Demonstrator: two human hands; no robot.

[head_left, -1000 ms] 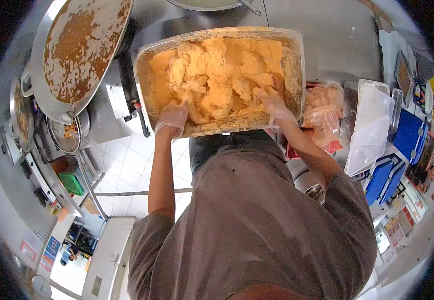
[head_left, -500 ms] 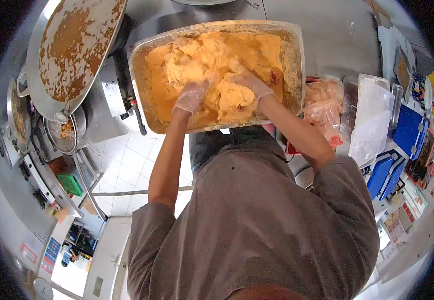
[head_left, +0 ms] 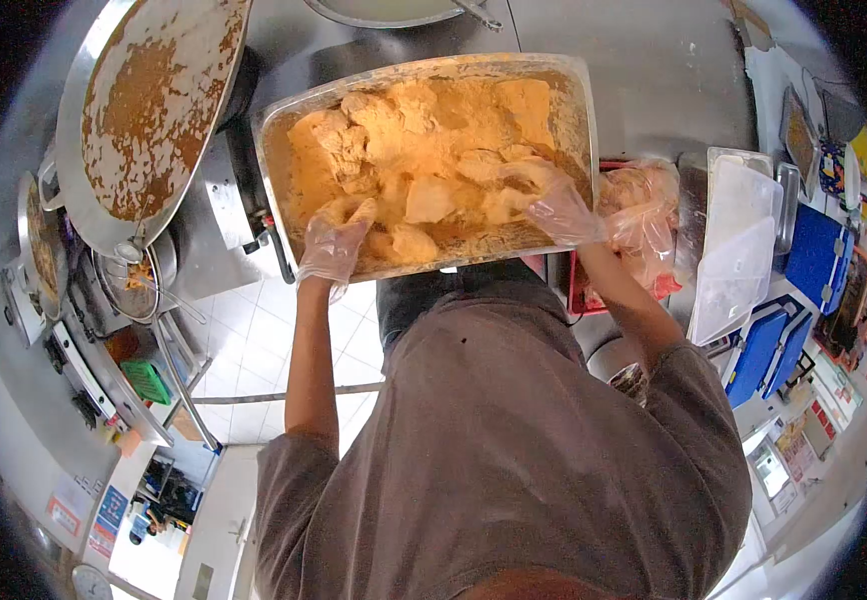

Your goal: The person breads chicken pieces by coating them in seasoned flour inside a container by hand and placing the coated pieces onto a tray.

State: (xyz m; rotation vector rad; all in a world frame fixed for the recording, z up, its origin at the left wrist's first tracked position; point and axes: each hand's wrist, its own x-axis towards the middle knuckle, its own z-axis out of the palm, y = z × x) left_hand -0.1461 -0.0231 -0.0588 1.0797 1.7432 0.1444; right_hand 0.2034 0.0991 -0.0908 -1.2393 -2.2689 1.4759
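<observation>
Left hand: gloved, fingers parted, at the near left corner of the metal tray.
Right hand: gloved, half-curled among floured pieces; cannot tell whether gripping.
Floured pieces: inside metal tray, presumably to contain loose powder.
Bagged raw meat: just beside, likely for easy reach.

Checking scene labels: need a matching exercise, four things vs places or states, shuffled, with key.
Column 1
1. Left hand
2. Right hand
3. Wide metal pan
4. Raw meat

Column 2
A. In clear plastic, right of the rectangular tray
B. At the tray's near left corner
C. Holding frothy brown liquid
D. In the tray's right half

Pairs: 1-B, 2-D, 3-C, 4-A
</observation>
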